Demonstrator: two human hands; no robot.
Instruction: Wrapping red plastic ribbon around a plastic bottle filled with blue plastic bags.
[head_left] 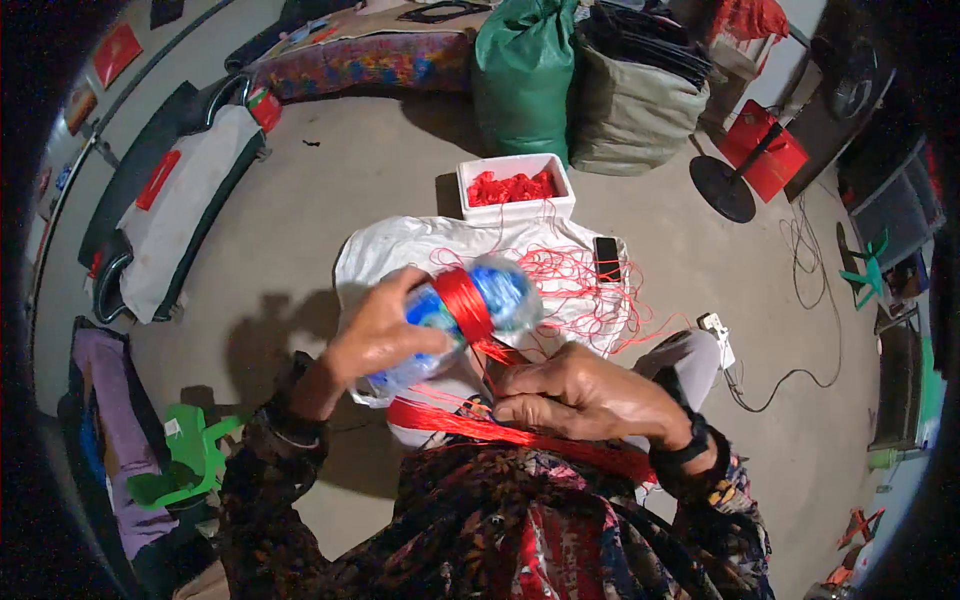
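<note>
Head: hands (385,335) (572,390) curled round blue bundle (500,290), red cord (463,304).

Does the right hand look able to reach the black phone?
Probably yes: the phone lies ahead of the right hand, mostly uncovered, though that hand seems busy holding red strands.

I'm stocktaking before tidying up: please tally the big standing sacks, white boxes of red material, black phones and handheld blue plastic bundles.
Big standing sacks: 2
White box: 1
Black phone: 1
Handheld blue plastic bundle: 1
Total: 5
</note>
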